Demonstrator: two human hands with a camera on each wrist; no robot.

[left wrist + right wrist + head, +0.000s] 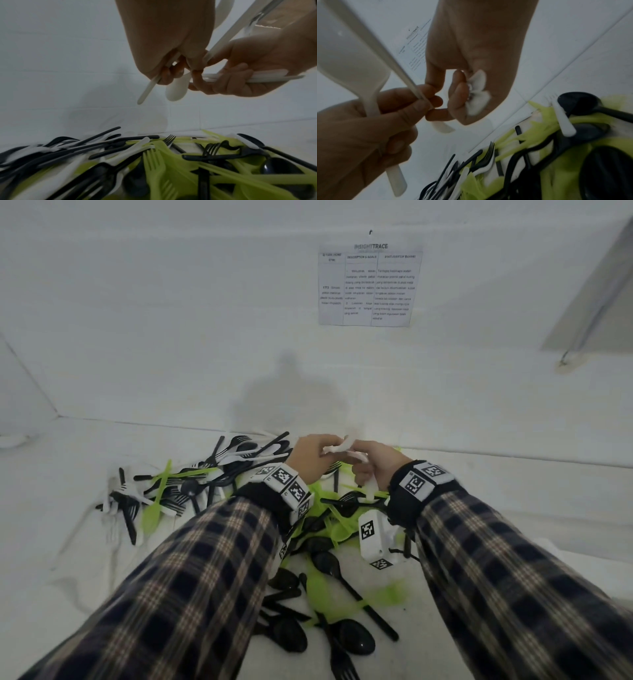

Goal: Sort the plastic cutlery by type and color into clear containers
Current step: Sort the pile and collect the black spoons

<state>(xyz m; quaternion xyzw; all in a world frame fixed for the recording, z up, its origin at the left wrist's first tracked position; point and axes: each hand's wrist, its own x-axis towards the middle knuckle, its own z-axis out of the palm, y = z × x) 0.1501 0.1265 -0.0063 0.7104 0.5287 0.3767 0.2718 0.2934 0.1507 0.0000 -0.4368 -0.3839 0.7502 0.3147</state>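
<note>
Both hands raised together above the cutlery pile (308, 542) on the white surface (513, 491); left hand (310, 455) fingers curled, gripping white spoons (176, 88); right hand (373, 463) curled round a bunch of white cutlery (368, 86), fingertips touching the left

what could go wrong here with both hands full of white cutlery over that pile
1. The left hand and the right hand each grip several white pieces at once; one could slip out and drop back into the mixed pile below.
2. No clear container shows in any view, so the handfuls may have nowhere ready to go.
3. Black, green and white pieces lie tangled, so pulling one may drag others.
</note>
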